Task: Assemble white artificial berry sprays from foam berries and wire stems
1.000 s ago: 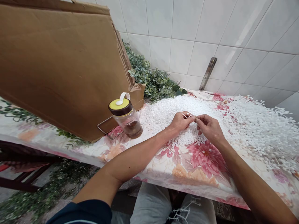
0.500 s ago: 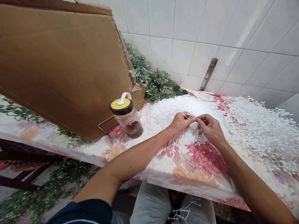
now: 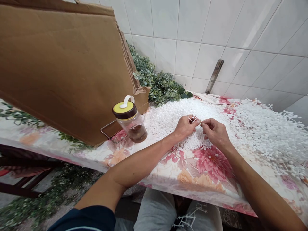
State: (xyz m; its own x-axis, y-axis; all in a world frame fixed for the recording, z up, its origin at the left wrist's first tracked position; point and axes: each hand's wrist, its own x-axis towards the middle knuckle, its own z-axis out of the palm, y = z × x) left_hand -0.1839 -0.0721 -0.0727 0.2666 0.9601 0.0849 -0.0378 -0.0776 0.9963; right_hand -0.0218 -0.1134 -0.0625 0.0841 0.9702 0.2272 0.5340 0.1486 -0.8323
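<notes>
My left hand [image 3: 184,127] is closed in a pinch on a thin white plastic sprig [image 3: 192,119], whose branching stems stick up past the fingers. Right beside it, my right hand [image 3: 216,132] has thumb and forefinger pressed together at the sprig's end. Whatever those fingertips hold is too small to make out. Both hands are over a wide heap of small white beads [image 3: 166,117]. To the right spreads a pile of white beaded sprigs [image 3: 267,134].
A clear jar [image 3: 137,130] with a yellow-topped lid and dark liquid stands left of the beads. Behind it leans a large cardboard box [image 3: 64,70]. Green artificial foliage [image 3: 166,86] lies by the tiled wall. A floral cloth [image 3: 168,183] covers the table; a bare white sprig [image 3: 190,218] rests on my lap.
Both hands stay almost in place, fingertips close together at the sprig. My right fingers have shifted very slightly; the rest looks unchanged.
</notes>
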